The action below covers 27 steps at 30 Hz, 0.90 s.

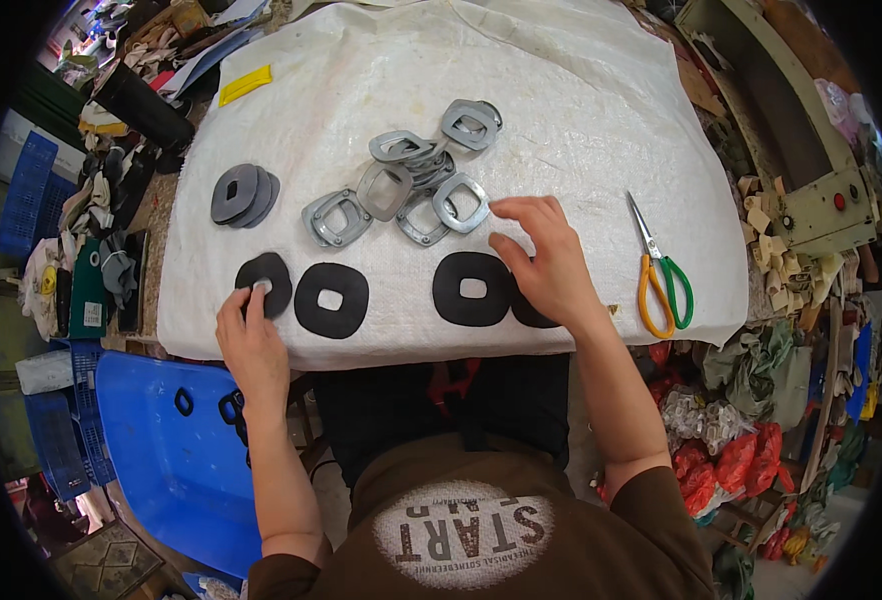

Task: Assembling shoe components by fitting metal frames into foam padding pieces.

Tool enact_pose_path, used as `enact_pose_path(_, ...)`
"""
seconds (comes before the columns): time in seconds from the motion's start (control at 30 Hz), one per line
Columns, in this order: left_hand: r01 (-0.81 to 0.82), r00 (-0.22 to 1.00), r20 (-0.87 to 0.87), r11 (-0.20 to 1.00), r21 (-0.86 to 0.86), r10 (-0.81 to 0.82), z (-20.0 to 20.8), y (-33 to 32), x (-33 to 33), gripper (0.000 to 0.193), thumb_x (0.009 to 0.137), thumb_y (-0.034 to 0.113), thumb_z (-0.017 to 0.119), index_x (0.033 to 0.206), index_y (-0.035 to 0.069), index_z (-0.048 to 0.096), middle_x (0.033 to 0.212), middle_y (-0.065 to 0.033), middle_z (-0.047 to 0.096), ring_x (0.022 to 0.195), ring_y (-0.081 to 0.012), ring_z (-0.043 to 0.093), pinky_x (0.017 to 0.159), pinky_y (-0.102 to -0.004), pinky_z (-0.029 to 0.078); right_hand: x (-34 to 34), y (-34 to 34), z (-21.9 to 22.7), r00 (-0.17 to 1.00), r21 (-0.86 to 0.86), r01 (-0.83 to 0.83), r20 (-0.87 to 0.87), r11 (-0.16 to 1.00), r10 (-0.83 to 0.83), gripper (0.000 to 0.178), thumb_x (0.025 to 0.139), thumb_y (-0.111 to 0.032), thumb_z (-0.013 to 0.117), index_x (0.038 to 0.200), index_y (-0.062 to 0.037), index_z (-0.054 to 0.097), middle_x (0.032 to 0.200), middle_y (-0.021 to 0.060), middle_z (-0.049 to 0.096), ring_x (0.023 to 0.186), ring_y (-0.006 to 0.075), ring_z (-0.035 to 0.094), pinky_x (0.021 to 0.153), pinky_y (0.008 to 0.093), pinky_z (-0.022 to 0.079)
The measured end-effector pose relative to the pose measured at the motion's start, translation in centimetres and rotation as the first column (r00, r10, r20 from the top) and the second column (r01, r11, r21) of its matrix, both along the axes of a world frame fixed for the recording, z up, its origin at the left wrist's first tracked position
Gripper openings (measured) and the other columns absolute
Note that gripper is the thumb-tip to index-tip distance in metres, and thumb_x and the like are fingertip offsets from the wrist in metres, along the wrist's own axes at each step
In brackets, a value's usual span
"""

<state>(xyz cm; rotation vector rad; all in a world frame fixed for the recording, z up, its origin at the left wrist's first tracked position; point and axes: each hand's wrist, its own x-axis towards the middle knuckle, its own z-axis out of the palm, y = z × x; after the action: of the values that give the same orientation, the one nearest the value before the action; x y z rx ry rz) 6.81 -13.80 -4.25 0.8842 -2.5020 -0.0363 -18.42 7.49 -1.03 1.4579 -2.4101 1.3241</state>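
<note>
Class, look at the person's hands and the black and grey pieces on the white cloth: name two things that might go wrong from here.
1. The black flat rounded pieces with cut-out centres lie close to the near edge of the white woven cloth; a nudge from the left hand might push one off.
2. The right hand hovers beside the loosely overlapping grey metal frames, which may scatter.

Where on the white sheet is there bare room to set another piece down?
Bare patches on the white woven sheet: the far stretch beyond the grey metal frames, and the strip between those frames and the orange-and-green scissors. Crowded: the near edge, where both the left hand and right hand touch flat black rubber rings.
</note>
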Motion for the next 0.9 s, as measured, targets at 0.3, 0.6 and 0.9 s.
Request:
enact_pose_path(0.3, -0.022, 1.0, -0.018, 0.991, 0.134, 0.025, 4.2, 2.9, -0.4, 0.055, 0.067, -0.014, 0.042, 0.118, 0.002, 0.051, 0.131, -0.0181, 0.037, 0.124, -0.0329, 0.033, 0.103, -0.0403, 0.022, -2.6, -4.5, -2.3, 0.98, 0.325, 0.189, -0.122, 0.926, -0.157, 0.045, 0.077, -0.029, 0.064, 0.113, -0.0045, 0.055, 0.122, 0.0114, 0.048, 0.115, 0.0284, 0.037, 0.093, 0.0429, 0.025)
enact_pose_path(0.6, 0.683, 0.73, -0.234, 0.687, 0.247, -0.642, 4.7, 9.0, -7.1, 0.037, 0.068, -0.003, 0.055, 0.105, 0.0, 0.058, 0.113, -0.015, 0.053, 0.11, -0.0316, 0.05, 0.094, -0.0425, 0.037, -2.4, -4.7, -2.2, 0.978, 0.225, 0.21, -0.035, 0.951, -0.207, 0.032, 0.071, -0.02, 0.07, 0.097, -0.0048, 0.06, 0.112, 0.0118, 0.052, 0.106, 0.0284, 0.043, 0.089, 0.0398, 0.031)
enact_pose_path(0.9, 0.674, 0.738, -0.222, 0.709, 0.207, -0.637, 0.7, 10.2, -9.0, 0.027, 0.072, -0.004, 0.054, 0.098, -0.004, 0.059, 0.108, -0.0177, 0.058, 0.112, -0.0333, 0.05, 0.091, -0.0416, 0.043, -3.1, -0.2, 0.5, 0.797, -0.132, 0.347, 0.562, 0.929, -0.218, 0.017, 0.079, -0.006, 0.066, 0.086, -0.0013, 0.051, 0.075, 0.0053, 0.061, 0.064, 0.0084, 0.056, 0.053, 0.0217, 0.048)
